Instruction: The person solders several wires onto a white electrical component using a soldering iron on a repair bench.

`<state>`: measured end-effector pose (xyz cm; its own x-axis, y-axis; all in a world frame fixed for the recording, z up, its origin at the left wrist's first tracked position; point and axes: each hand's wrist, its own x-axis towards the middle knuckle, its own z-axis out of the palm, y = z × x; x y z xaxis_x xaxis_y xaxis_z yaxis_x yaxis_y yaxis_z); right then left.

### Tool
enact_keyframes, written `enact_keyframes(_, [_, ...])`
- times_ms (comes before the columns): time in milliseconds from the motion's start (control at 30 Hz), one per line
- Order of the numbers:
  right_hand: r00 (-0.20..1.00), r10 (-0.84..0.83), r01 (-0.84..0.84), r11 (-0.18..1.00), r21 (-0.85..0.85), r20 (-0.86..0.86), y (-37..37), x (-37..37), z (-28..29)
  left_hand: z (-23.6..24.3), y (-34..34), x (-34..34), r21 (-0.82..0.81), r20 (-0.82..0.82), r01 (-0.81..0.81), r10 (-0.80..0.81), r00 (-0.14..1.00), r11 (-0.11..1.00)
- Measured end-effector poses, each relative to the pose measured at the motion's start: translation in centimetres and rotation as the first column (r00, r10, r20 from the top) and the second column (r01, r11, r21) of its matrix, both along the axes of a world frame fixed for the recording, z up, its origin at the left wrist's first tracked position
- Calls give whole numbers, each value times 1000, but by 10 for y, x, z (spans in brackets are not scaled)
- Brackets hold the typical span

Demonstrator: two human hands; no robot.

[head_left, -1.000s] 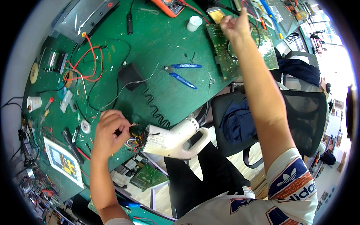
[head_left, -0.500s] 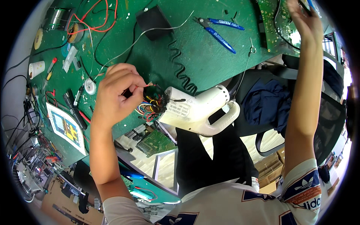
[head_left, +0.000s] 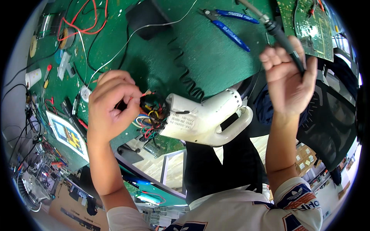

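Observation:
Between its thumb and forefinger, my left hand [head_left: 113,106] pinches a thin red wire [head_left: 145,93] near its end. That wire belongs to a bundle of coloured wires [head_left: 148,119] coming out of the open end of a white charging gun housing [head_left: 198,120]. The housing has a loop handle and lies across the table edge, above my lap. On the right, my right hand [head_left: 287,79], palm up, holds the dark handle of what looks like a soldering iron [head_left: 283,38]. Its cable runs off at the top edge; its tip is hidden or cannot be made out.
Blue-handled cutters [head_left: 229,32] lie on the green table [head_left: 216,65] beyond the housing. A black box [head_left: 148,19] with a coiled black cord [head_left: 185,77] sits at the back. Circuit boards [head_left: 308,30] are at far right; a flashlight [head_left: 71,109] and printed sheet [head_left: 67,133] at left.
My right hand has come back from the far right corner toward the middle, bringing the soldering iron into view. My left hand keeps its pinch on the wire. The view has shifted slightly.

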<state>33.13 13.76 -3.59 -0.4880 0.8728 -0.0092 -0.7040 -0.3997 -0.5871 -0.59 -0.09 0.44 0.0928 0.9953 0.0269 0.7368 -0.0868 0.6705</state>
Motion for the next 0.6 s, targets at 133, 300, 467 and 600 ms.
enact_keyframes(133, [999,-24,26,998,-51,28,-7,-12,-16,2,0,1,3,-17,-8,8,1000,1000])
enact_keyframes(300, [969,-124,124,992,12,213,-6,-30,-28,1,0,0,-11,-1,23,-23,1000,1000])
enact_keyframes(467, [967,-120,121,993,10,225,4,-35,-36,2,1,-1,-19,3,39,-38,999,999])
enact_keyframes(600, [970,-110,112,994,7,218,5,-36,-37,3,1,0,-18,2,37,-37,999,999])
